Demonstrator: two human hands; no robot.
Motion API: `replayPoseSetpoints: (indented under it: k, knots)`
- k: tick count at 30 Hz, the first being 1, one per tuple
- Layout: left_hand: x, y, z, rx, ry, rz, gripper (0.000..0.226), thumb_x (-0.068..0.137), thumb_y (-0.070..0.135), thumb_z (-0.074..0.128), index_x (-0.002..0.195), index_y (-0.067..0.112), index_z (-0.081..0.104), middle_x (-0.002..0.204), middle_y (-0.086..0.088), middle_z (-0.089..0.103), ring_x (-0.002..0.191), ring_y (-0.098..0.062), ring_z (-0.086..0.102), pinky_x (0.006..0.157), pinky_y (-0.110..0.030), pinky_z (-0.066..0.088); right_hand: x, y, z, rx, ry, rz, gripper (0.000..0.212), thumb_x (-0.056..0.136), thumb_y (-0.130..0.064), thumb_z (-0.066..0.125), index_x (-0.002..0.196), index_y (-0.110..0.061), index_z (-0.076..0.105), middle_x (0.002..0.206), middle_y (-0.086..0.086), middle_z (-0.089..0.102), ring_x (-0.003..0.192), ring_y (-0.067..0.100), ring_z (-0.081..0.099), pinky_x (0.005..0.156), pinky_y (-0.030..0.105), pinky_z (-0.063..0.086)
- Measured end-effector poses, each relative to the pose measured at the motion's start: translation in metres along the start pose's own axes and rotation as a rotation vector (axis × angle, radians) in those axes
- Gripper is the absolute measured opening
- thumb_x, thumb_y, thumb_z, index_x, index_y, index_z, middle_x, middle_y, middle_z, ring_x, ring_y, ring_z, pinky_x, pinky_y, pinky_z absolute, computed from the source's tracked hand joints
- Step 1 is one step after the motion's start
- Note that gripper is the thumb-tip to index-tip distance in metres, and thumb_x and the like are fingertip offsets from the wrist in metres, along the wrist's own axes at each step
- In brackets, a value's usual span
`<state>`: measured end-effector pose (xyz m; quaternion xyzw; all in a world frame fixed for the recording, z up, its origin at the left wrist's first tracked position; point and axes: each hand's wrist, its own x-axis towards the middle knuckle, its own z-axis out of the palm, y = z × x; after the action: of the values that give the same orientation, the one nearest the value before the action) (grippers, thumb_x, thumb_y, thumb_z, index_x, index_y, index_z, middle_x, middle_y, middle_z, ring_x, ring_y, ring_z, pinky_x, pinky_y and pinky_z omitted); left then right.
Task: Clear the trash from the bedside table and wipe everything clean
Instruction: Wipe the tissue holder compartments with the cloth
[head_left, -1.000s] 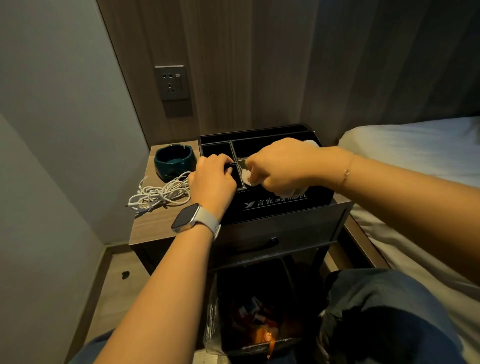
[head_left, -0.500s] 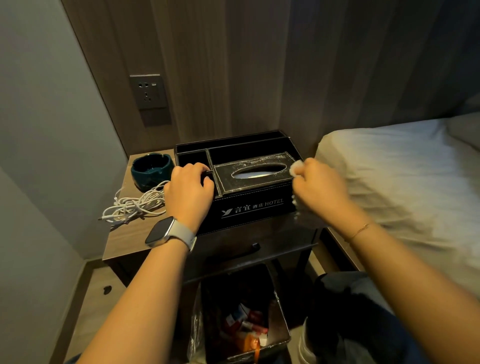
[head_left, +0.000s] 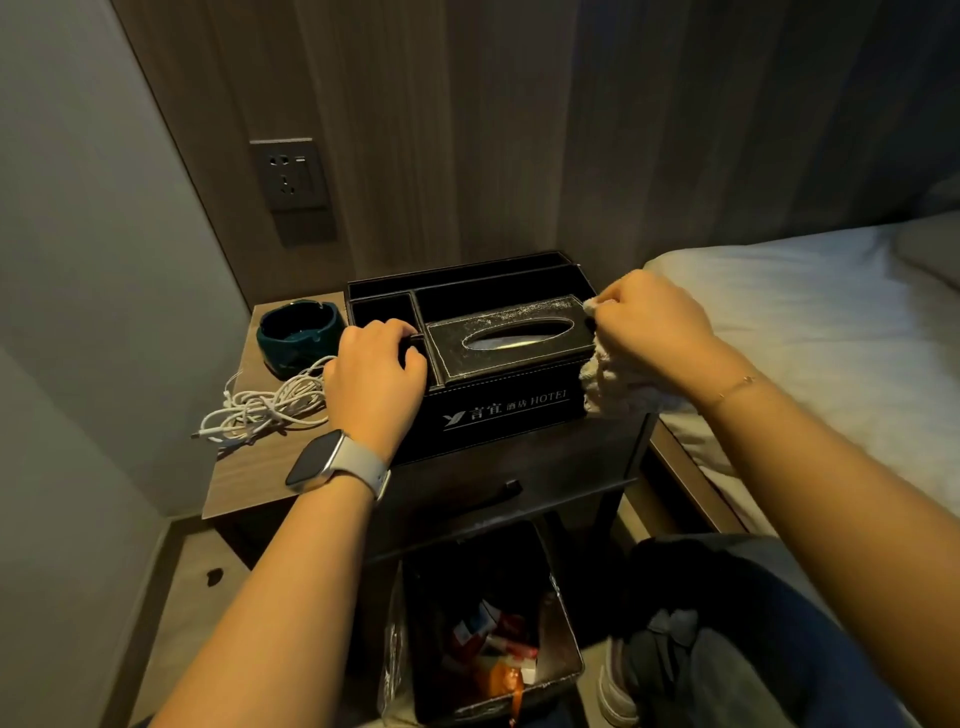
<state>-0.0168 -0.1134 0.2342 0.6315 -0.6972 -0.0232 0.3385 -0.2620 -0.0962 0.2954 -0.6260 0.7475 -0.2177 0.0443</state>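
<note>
Black leather organiser box (head_left: 498, 410) sits on the worktop (head_left: 244, 478), left hand (head_left: 371, 384) curled over its left front corner, gripping it. Right hand (head_left: 649, 332) is clenched round a white cloth (head_left: 610, 384), pressed against the box's right end. Trash bin (head_left: 545, 675) below holds wrappers.

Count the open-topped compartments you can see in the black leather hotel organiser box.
3: a long one along the back, a wide one behind the tissue slot, and a small one at the left. The left hand may hide another.
</note>
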Motion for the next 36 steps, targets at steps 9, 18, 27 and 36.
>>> replayPoseSetpoints:
  k: [9, 18, 27, 36]
  knots:
    - [-0.002, 0.002, 0.0, -0.002, -0.006, -0.011, 0.027, 0.094, 0.023, 0.047, 0.116, 0.018, 0.061, 0.109, -0.001, 0.063, 0.114, -0.024, 0.047, 0.088, -0.045, 0.041, -0.043, -0.06, 0.04, -0.055, -0.106, -0.307, 0.021, 0.093, -0.012, 0.042, 0.074, -0.006, 0.048, 0.098, 0.0, 0.045, 0.083, 0.031, 0.053, 0.07, 0.036, 0.035]
    - [0.0, 0.0, 0.0, -0.011, -0.011, 0.002, 0.027, 0.094, 0.022, 0.047, 0.117, 0.019, 0.061, 0.11, 0.0, 0.063, 0.113, -0.024, 0.048, 0.089, -0.047, 0.044, -0.001, -0.007, 0.007, -0.031, -0.049, -0.021, 0.024, 0.087, -0.014, 0.048, 0.065, -0.008, 0.054, 0.066, 0.006, 0.05, 0.075, 0.035, 0.056, 0.057, 0.03, 0.033]
    - [0.0, -0.001, -0.001, 0.0, -0.024, -0.009, 0.026, 0.094, 0.023, 0.047, 0.116, 0.021, 0.061, 0.109, 0.001, 0.062, 0.112, -0.022, 0.048, 0.088, -0.044, 0.042, -0.05, -0.085, 0.04, 0.17, -0.291, -0.382, 0.028, 0.09, -0.009, 0.044, 0.064, -0.006, 0.053, 0.071, 0.006, 0.049, 0.062, 0.021, 0.046, 0.063, 0.038, 0.043]
    - [0.0, -0.001, 0.0, -0.004, -0.023, 0.0, 0.026, 0.095, 0.024, 0.046, 0.117, 0.022, 0.06, 0.109, 0.002, 0.062, 0.113, -0.022, 0.047, 0.09, -0.045, 0.043, -0.004, -0.096, 0.027, -0.04, -0.211, -0.357, 0.026, 0.091, -0.023, 0.049, 0.082, -0.007, 0.068, 0.07, 0.008, 0.059, 0.065, 0.026, 0.053, 0.058, 0.031, 0.04]
